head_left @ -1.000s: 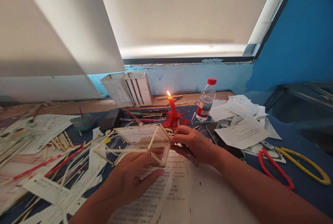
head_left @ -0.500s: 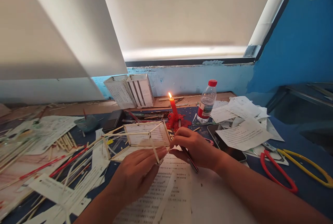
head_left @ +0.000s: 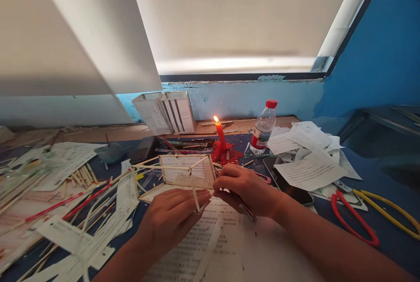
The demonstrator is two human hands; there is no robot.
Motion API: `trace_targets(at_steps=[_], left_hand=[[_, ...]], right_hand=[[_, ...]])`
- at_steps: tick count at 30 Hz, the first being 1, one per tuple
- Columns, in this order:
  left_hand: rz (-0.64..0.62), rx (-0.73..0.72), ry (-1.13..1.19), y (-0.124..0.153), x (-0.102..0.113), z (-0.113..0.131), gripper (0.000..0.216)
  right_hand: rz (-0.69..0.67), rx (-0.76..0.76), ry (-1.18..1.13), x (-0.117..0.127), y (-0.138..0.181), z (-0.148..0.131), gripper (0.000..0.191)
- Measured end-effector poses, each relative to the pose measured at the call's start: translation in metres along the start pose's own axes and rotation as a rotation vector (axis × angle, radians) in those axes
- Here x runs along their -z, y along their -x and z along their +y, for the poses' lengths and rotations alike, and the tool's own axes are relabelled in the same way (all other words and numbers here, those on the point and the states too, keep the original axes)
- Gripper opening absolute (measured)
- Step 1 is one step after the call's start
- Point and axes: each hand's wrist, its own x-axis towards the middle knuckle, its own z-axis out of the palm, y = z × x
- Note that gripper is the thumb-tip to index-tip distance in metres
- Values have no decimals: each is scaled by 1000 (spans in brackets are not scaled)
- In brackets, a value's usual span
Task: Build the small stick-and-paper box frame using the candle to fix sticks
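Observation:
A box-shaped frame of thin wooden sticks (head_left: 173, 167), with printed paper on its back and base, rests on the paper sheets in front of me. My left hand (head_left: 172, 214) lies along its near side, fingers together and closed on the lower edge, one upright stick standing before the fingers. At the right corner my right hand (head_left: 247, 186) is closed, its fingertips meeting the frame close to the left fingertips. A dark slim tool (head_left: 248, 212) sticks out below the right palm; its tip is hidden. Just beyond burns a red candle (head_left: 221, 135) in melted wax.
A water bottle (head_left: 263, 128) stands behind the right hand, beside a phone (head_left: 288, 186) and loose papers (head_left: 311, 164). Red-and-yellow-handled pliers (head_left: 356, 212) lie at right. Sticks and paper strips (head_left: 95, 238) clutter the left. Two paper-covered boxes (head_left: 179, 113) stand at the back.
The view has shifted slightly. The frame's near upright has tilted a little lower, and the right fingers have closed in nearer the corner. Both hands stay at the frame.

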Motion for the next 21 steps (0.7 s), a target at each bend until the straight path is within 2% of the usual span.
trace_targets(at_steps=[4,7,10,17,21], left_hand=[[17,14,12,-1,2,1,28],[82,34,-3,0,4,2,26],[105,59,-10,1,6,1,27],[120,74,17,2,6,2,31],[127,64,20,1,5,2,30]], right_hand=[[62,-19,-27,9,2,5,10],[92,-33,-16,13,4,6,13],[107,-26,1,9,6,7,16],[104,60,-3,-4,0,3,3],[119,49,26,-6,-2,-1,10]])
